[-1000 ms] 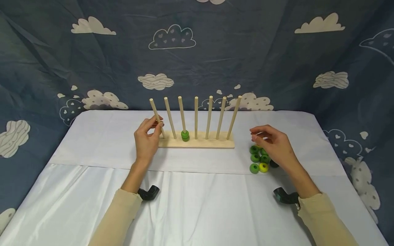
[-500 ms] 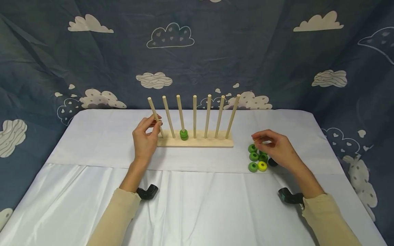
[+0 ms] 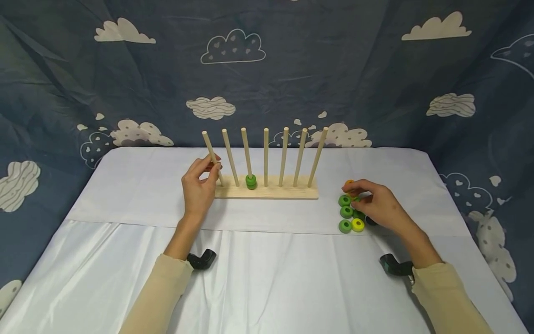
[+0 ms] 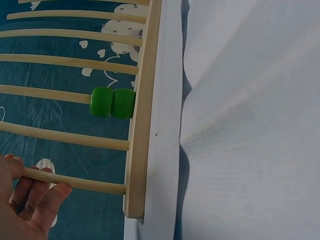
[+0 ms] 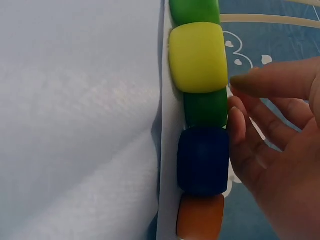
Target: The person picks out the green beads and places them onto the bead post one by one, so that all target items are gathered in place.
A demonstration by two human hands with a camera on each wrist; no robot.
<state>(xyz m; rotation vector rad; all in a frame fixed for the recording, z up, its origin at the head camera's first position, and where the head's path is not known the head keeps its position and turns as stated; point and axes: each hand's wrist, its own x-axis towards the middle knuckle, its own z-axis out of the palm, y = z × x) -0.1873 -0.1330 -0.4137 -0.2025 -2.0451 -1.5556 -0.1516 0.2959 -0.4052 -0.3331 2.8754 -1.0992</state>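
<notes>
A wooden rack with several upright pegs stands on the table. My left hand grips its leftmost peg between thumb and fingers. Two green beads are stacked on the third peg from the left. Over a group of loose beads, my right hand reaches down with thumb and fingers bent and apart, and no bead shows held between them. Its fingertips are close to a yellow bead and the back green beads. In the right wrist view, a yellow bead, dark blue bead and orange bead line up beside it.
A white cloth covers the table, with a fold line running across. Behind hangs a dark blue curtain with cloud prints. Black wrist camera mounts stick out from both wrists.
My right hand has lowered and shifted slightly right into the bead group, and an orange bead now shows beyond its fingers. My left hand keeps its grip on the peg.
</notes>
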